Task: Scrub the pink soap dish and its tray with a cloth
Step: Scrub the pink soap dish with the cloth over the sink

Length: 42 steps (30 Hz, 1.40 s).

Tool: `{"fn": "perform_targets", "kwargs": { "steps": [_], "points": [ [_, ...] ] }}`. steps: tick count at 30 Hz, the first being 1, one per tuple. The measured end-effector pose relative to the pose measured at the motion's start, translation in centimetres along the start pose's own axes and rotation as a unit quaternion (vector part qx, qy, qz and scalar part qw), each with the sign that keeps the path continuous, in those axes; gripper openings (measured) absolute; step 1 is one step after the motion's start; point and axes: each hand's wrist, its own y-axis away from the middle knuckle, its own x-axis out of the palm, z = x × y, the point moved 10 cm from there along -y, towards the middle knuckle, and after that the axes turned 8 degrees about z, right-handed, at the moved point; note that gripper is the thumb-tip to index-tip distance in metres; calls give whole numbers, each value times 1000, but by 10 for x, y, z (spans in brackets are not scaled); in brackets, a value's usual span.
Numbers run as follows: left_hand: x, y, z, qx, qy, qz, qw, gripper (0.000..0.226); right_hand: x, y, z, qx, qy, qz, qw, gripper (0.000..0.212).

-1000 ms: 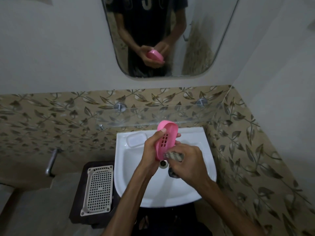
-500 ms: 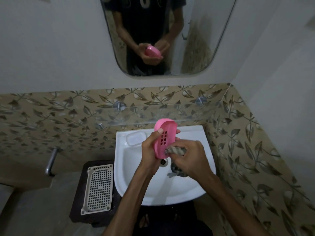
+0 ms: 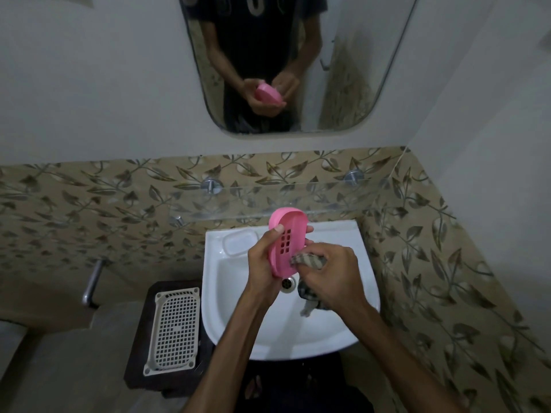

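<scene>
My left hand (image 3: 264, 266) grips the pink soap dish (image 3: 287, 236), an oval piece with drain slots, and holds it upright above the white basin (image 3: 238, 317). My right hand (image 3: 334, 275) clutches a bunched striped cloth (image 3: 308, 260) and presses it against the lower right edge of the dish. A loose end of the cloth hangs below my right hand over the basin. A second pink piece cannot be made out apart from the one in my left hand.
The drain (image 3: 288, 284) lies under the dish. A white soap recess (image 3: 240, 242) sits at the basin's back left. A white perforated tray (image 3: 174, 326) rests on a dark stand to the left. A glass shelf (image 3: 298, 201) and mirror (image 3: 292, 64) hang above.
My right hand has slid the cloth slightly along the dish's lower edge. The dish stays upright in my left hand, almost in the same place.
</scene>
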Motion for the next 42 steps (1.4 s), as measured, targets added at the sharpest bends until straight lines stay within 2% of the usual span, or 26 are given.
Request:
{"fn": "perform_targets", "kwargs": {
  "steps": [4, 7, 10, 11, 14, 18, 21, 22, 25, 29, 32, 36, 39, 42],
  "points": [
    [4, 0, 1, -1, 0, 12, 1000, 66, 8, 4, 3, -1, -29, 33, 999, 13],
    [1, -2, 0, 6, 9, 5, 1000, 60, -1, 5, 0, -3, 5, -13, 1000, 9],
    [1, -1, 3, 0, 16, 7, 1000, 73, 9, 9, 7, -20, -16, 14, 1000, 13],
    [0, 0, 5, 1, 26, 4, 1000, 72, 10, 8, 7, -20, -25, 20, 999, 14],
    [-7, -2, 7, 1, 50, -21, 999, 53, -3, 4, 2, -26, 6, -25, 999, 13],
    [-6, -4, 4, -9, 56, -21, 998, 60, 6, 6, 14, -53, 30, -1, 998, 11],
    [-6, -7, 3, -3, 62, -21, 998, 62, -12, -5, 12, -54, 28, -56, 997, 11],
    [-5, -7, 3, -2, 63, -20, 998, 64, -11, -6, 16, -58, 46, -52, 996, 15],
    [-9, -8, 4, -8, 58, -23, 998, 64, 10, -6, 22, -51, 58, 42, 996, 15],
    [-10, -7, 1, -3, 47, -25, 999, 59, -2, -16, 10, -25, 89, 11, 996, 4],
    [-9, -8, -1, -7, 37, -21, 999, 67, 12, -13, 13, -21, 67, 64, 995, 10],
    [-8, -9, 2, -25, 35, -35, 998, 62, -2, -18, 16, -38, 67, 10, 997, 12],
    [-13, -11, 5, -30, 33, -46, 998, 60, 4, -15, 24, -64, 63, 26, 996, 13],
    [-14, -13, 5, -31, 10, -67, 997, 42, -17, -20, 17, -51, 40, -59, 996, 11]
  ]
}}
